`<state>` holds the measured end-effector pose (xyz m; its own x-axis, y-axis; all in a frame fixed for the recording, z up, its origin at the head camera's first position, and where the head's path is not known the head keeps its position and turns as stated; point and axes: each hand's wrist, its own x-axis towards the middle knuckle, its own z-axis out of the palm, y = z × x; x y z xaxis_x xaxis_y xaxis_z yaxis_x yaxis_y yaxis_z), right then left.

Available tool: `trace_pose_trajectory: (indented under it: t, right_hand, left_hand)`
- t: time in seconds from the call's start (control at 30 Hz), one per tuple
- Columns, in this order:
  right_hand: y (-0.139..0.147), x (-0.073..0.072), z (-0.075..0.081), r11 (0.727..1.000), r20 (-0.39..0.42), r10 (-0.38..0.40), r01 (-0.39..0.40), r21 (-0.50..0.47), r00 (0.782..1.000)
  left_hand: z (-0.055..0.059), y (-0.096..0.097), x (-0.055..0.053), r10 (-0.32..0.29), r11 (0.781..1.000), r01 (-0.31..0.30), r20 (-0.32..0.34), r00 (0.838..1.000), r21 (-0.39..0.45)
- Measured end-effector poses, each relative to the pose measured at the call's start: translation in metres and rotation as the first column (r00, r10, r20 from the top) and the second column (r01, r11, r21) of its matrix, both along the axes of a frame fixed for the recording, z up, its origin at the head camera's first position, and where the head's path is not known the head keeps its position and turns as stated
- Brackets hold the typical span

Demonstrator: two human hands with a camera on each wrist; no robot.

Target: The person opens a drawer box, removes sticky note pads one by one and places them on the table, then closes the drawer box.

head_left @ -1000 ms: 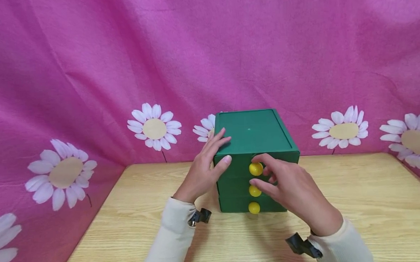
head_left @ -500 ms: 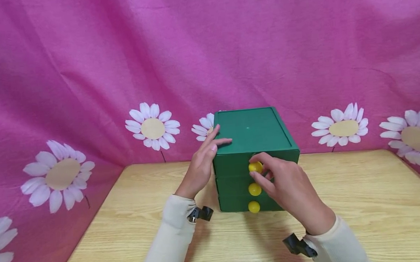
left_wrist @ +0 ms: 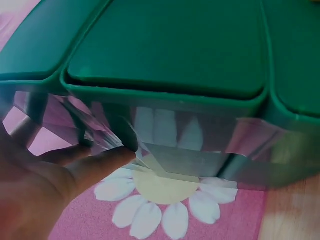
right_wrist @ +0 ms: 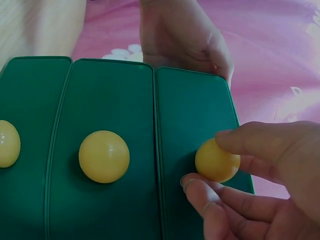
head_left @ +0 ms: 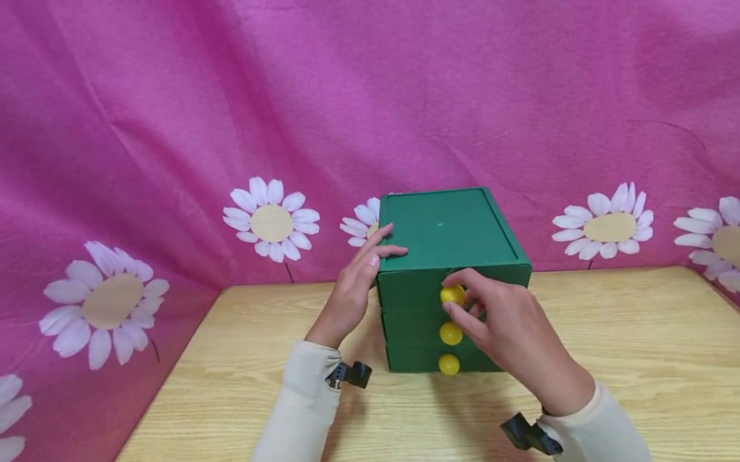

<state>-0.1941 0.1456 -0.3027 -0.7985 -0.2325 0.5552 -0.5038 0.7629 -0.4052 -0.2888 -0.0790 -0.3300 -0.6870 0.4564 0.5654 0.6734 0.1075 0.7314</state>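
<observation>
A green three-drawer cabinet [head_left: 445,234] stands on the table, each drawer front bearing a round yellow knob. Thumb and fingers of my right hand [head_left: 518,328] pinch the top drawer knob [right_wrist: 217,161]. Below it sit the middle knob [right_wrist: 104,156] and the bottom knob [head_left: 449,364]. The top drawer front looks level with the other fronts. My left hand [head_left: 348,291] rests along the cabinet's upper left edge, fingers extended onto its top. In the left wrist view, its fingers [left_wrist: 102,165] lie against the see-through side wall [left_wrist: 175,132].
The wooden table [head_left: 247,405] reaches back to a pink cloth [head_left: 362,85] with white daisies, hung behind and at the sides. Each sleeved wrist wears a small black camera mount, such as the left mount [head_left: 352,375].
My right thumb has risen from the middle knob to the top knob, closing on it. My left thumb has shifted from the cabinet's front to its left edge. The cabinet stays put.
</observation>
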Motion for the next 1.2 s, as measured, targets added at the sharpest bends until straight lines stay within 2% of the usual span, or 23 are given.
trace_pose_trajectory:
  t: [0.47, 0.8, 1.2]
  right_hand:
    - [-0.002, 0.003, 0.004, 0.998, 0.02, 0.021, -0.022, 0.05, 1.0]
    - [0.001, 0.01, 0.008, 0.995, 0.009, 0.019, -0.02, 0.096, 1.0]
    - [0.001, 0.019, 0.012, 0.989, -0.021, 0.049, -0.045, 0.138, 0.999]
  left_hand:
    - [-0.006, -0.005, 0.003, 0.005, 0.999, -0.005, -0.007, 1.0, -0.033]
    - [-0.004, 0.0, 0.001, -0.002, 0.999, -0.001, -0.05, 0.999, -0.053]
    - [-0.006, -0.001, 0.001, -0.002, 0.998, -0.001, -0.064, 0.998, -0.057]
